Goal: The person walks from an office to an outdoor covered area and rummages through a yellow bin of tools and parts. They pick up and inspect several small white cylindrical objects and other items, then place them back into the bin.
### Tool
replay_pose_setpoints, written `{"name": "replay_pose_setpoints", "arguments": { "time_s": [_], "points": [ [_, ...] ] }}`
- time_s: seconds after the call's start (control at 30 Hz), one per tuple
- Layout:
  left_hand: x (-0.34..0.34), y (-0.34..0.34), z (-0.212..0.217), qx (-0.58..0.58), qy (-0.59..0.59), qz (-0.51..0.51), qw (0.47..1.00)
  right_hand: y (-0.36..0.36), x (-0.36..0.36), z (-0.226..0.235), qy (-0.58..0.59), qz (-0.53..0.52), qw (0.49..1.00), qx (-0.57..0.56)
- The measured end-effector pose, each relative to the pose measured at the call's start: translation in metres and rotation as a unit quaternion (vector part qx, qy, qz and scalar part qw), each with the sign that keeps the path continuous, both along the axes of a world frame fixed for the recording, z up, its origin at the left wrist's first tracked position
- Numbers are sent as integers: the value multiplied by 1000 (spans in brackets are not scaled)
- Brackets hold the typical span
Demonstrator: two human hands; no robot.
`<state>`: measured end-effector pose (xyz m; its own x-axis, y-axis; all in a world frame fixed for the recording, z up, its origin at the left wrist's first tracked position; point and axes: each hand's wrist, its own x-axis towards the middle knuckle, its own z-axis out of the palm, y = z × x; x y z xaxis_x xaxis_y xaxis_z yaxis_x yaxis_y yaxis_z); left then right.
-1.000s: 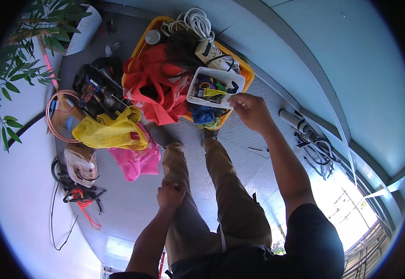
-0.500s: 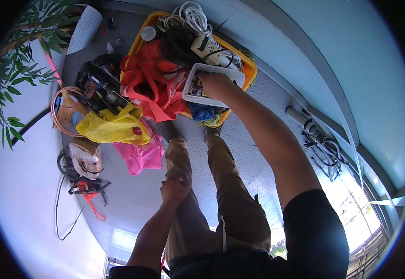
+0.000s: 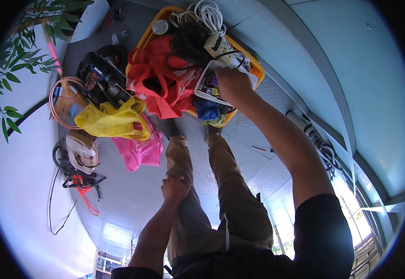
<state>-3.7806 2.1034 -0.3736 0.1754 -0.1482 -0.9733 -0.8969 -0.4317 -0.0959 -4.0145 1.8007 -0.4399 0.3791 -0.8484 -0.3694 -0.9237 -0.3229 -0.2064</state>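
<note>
My right hand (image 3: pixel 234 84) is over a small white plastic container (image 3: pixel 212 98), its fingers curled down at the far rim. What the fingers hold, if anything, is hidden by the hand. Small mixed items with yellow and dark parts show inside the container, left of the hand. The container sits on the right part of a yellow-orange crate (image 3: pixel 259 69). Red fabric (image 3: pixel 165 88) fills the crate's left side, with a blue bundle (image 3: pixel 207 109) below the container. My left hand (image 3: pixel 175 187) rests on my left knee, fingers curled in and nothing seen in them.
White cable coils (image 3: pixel 209 18) and a beige power strip (image 3: pixel 219 46) lie in the crate's far part. To the left are a black bag (image 3: pixel 102 69), a yellow bag (image 3: pixel 114 121), a pink bag (image 3: pixel 139 151) and a plastic-wrapped package (image 3: pixel 82 151). Grey hoses (image 3: pixel 325 156) lie along the right wall.
My right hand has drawn up from inside the white container to its far rim, fingers now bunched. The view has shifted slightly. My left hand stays on the knee.
</note>
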Motion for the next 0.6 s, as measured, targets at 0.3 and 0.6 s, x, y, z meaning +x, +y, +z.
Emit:
{"name": "replay_pose_setpoints", "arguments": {
  "time_s": [0.3, 0.6],
  "points": [
    [8, -13, -2, 6, 0, -4, 1000, 84, -103, 118, -530, -492, 611, 322],
    [13, -21, -4, 11, 20, -30, 999, 195, -45, 81, -648, -537, 326, 430]
  ]
}}
